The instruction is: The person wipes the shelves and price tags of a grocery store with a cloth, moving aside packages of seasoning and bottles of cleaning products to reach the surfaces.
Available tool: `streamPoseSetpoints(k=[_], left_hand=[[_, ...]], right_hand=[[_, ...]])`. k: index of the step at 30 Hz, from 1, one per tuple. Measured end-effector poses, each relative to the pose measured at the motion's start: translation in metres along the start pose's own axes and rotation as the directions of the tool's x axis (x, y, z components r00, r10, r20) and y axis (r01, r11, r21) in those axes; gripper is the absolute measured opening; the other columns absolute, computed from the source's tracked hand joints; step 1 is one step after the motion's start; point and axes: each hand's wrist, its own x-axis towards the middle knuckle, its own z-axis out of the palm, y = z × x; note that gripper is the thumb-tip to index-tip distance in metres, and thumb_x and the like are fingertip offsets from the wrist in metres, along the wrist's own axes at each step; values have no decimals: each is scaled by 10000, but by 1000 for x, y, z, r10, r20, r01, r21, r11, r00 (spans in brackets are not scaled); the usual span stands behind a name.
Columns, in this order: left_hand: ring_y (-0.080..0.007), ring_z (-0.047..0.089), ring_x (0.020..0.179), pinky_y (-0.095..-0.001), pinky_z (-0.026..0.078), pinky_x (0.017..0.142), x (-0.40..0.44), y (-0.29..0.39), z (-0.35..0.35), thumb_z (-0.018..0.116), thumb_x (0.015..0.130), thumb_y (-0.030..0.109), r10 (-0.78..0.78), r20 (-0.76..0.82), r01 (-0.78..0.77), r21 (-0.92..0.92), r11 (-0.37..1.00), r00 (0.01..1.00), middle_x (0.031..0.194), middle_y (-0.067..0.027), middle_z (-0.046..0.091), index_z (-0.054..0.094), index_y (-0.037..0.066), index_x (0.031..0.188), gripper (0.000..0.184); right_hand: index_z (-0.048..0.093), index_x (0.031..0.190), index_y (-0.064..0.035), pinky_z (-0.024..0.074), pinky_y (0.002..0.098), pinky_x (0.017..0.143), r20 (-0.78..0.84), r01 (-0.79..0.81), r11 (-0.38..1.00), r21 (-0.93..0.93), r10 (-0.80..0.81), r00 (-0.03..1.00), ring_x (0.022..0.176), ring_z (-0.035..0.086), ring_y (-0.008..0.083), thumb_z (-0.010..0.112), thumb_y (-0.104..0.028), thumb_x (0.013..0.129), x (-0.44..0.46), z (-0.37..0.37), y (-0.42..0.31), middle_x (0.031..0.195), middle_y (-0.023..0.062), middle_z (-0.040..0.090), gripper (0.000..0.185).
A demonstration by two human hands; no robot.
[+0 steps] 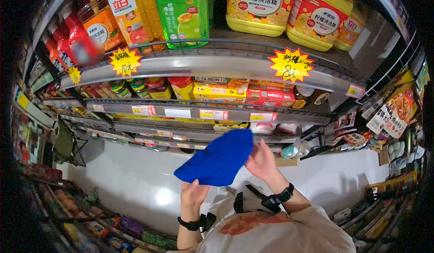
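Note:
A plain blue cloth (219, 160) is stretched between my two hands, in front of the lower shelves. My left hand (194, 193) pinches its lower left edge, thumb on top. At the cloth's right edge, my right hand (262, 160) grips it, with part of the fingers hidden behind it. Black straps are around both wrists. Nearest beyond the cloth is a low shelf with price tags along its edge.
On the top shelf stand a green detergent bottle (184, 15), yellow detergent jugs (262, 6) and an orange bottle (135, 17) behind a wire rail. Boxes (220, 91) and jars (157, 90) fill the shelf below. Hanging packets (398, 108) are at right; stocked shelves (104, 228) lie behind me.

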Motion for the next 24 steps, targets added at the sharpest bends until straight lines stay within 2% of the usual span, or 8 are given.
streamPoseSetpoints(k=[4, 7, 10, 13, 17, 18, 21, 24], left_hand=[[-341, 368, 1352, -544, 237, 1131, -1, -20, -8, 653, 873, 359, -62, -20, 62, -43, 997, 998, 1431, -131, 444, 408, 41, 1398, 661], [-339, 360, 1357, -518, 240, 1139, -2, -28, 2, 557, 883, 564, -3, 93, 19, -174, 984, 996, 1448, -129, 423, 398, 43, 1409, 757], [-353, 446, 1287, -516, 282, 1116, -3, -27, 45, 400, 867, 717, -15, -152, -2, -112, 994, 988, 1407, -161, 474, 470, -22, 1336, 879], [-346, 545, 1178, -498, 364, 1061, -13, -33, 8, 356, 873, 735, -169, -56, 158, -156, 975, 984, 1303, -167, 569, 496, -51, 1300, 905], [-194, 617, 923, -353, 494, 831, -15, -62, 31, 485, 957, 518, -220, -478, 409, 339, 847, 851, 992, -86, 660, 587, -36, 1101, 581], [-145, 601, 912, -292, 500, 768, -11, -64, 43, 610, 942, 296, -321, -318, 417, 306, 856, 892, 942, -49, 628, 530, 2, 1175, 383], [-138, 589, 901, -289, 500, 784, -10, -89, 57, 665, 898, 145, -191, -332, 339, 477, 811, 924, 978, -64, 603, 442, 61, 1303, 470], [-170, 591, 966, -313, 496, 862, -9, -106, 76, 664, 859, 10, -55, -305, 209, 503, 839, 951, 1124, -113, 581, 298, 110, 1464, 714]], right_hand=[[535, 1204, -26, 445, 359, 919, 421, -553, 832, 51, 484, 767, 1052, 593, 203, 504, -480, 949, 11, -29, 4, 1128, 82, 632, 522], [535, 1216, -33, 454, 344, 903, 122, -350, 913, -209, 379, 917, 1049, 591, 190, 473, -439, 975, -2, -26, -4, 1131, 72, 632, 476], [500, 1282, -52, 440, 353, 965, 125, -201, 958, -206, 229, 965, 1126, 567, 188, 536, -271, 967, -14, -1, -29, 1202, 63, 605, 385], [437, 1374, -61, 410, 341, 1013, -38, -155, 933, -325, 151, 988, 1185, 532, 181, 583, -132, 939, -32, 1, -48, 1290, 63, 558, 465], [464, 1345, -47, 439, 234, 914, 76, -38, 848, -528, 91, 993, 1062, 551, 86, 602, -140, 945, -51, -5, -65, 1206, 17, 575, 434], [473, 1317, -46, 455, 237, 880, 123, -8, 771, -637, 112, 986, 1024, 560, 84, 597, -146, 950, -55, -10, -70, 1178, 27, 579, 400], [432, 1293, -45, 492, 246, 768, 140, -12, 696, -718, 161, 977, 915, 580, 82, 588, -146, 958, -66, -14, -84, 1094, 48, 582, 383], [305, 1376, -76, 503, 253, 736, 102, 161, 614, -772, -130, 986, 866, 599, 113, 575, -107, 958, -79, -23, -97, 1096, 80, 586, 498]])
